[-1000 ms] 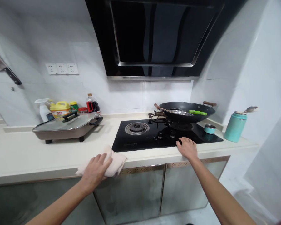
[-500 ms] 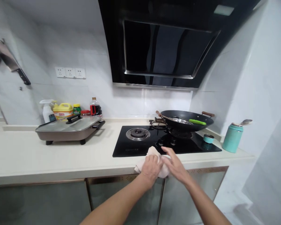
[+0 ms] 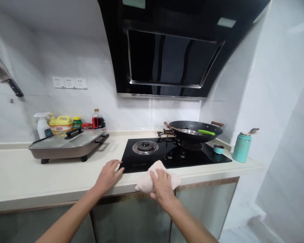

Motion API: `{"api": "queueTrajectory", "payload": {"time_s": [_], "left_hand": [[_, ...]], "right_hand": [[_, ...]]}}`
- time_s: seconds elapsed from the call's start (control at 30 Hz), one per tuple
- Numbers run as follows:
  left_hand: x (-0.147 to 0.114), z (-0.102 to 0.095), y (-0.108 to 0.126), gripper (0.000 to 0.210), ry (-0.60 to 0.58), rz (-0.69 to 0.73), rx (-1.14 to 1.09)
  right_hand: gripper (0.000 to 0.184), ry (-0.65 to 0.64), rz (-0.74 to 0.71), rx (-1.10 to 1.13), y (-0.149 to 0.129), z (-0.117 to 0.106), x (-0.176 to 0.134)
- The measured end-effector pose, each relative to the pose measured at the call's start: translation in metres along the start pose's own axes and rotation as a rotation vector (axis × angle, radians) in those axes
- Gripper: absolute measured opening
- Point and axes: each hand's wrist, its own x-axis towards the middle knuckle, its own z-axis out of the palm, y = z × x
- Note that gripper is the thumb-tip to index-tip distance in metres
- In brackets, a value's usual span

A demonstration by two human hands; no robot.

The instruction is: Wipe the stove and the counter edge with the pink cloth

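A pale pink cloth (image 3: 145, 182) lies bunched at the front edge of the black gas cooktop (image 3: 139, 166), partly over the counter edge. My right hand (image 3: 162, 185) grips it from above, fingers bent into the fabric. My left hand (image 3: 108, 176) is off the cloth, over the counter by the cooktop's front left corner, with its fingers apart and nothing in them. Behind the cloth are the cooktop's control knobs (image 3: 170, 155) and the bare left burner (image 3: 145, 147).
A black wok (image 3: 177, 127) holding a green-handled utensil (image 3: 206, 132) sits on the right burner. Beside it stand a small turquoise cup (image 3: 218, 149) and a turquoise flask (image 3: 242, 147). An electric pan with a glass lid (image 3: 66, 143) is at left. The range hood (image 3: 164, 60) hangs above.
My left hand has let go of the cloth and moved left. My right hand has come down onto the cloth and grips it now. The view has shifted slightly right.
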Motion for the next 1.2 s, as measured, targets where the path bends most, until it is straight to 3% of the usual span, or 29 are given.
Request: {"api": "queueTrajectory", "payload": {"time_s": [0.1,0.2,0.27,0.37,0.47,0.6,0.77,1.03,1.2], "left_hand": [[-0.002,-0.001,-0.024,0.043,-0.056,-0.101,0.095],[-0.004,-0.001,-0.024,0.05,-0.127,-0.165,0.094],[-0.004,-0.004,-0.018,0.052,-0.153,-0.209,0.093],[0.0,-0.011,-0.011,0.052,-0.201,-0.251,0.092],[0.002,-0.015,-0.008,0.053,-0.251,-0.27,0.107],[0.002,-0.015,-0.008,0.052,-0.255,-0.278,0.113],[0.0,-0.011,-0.011,0.049,-0.242,-0.299,0.098],[-0.002,-0.007,-0.013,0.037,-0.221,-0.261,0.125],[-0.002,-0.006,-0.01,0.035,-0.23,-0.24,0.153]], "right_hand": [[0.11,0.057,-0.088,0.0,-0.042,0.026,0.014],[0.102,0.119,-0.175,-0.003,-0.067,0.043,0.023],[0.093,0.159,-0.226,-0.014,-0.067,0.045,0.022],[0.075,0.217,-0.301,-0.042,-0.045,0.039,0.014],[0.073,0.277,-0.344,-0.063,-0.006,0.027,0.0],[0.086,0.326,-0.317,-0.078,0.058,0.004,-0.023],[0.101,0.249,-0.205,-0.143,0.147,-0.03,-0.055],[0.09,0.088,0.127,-0.273,0.298,-0.083,-0.098],[0.091,0.002,0.31,-0.357,0.372,-0.117,-0.113]]}}
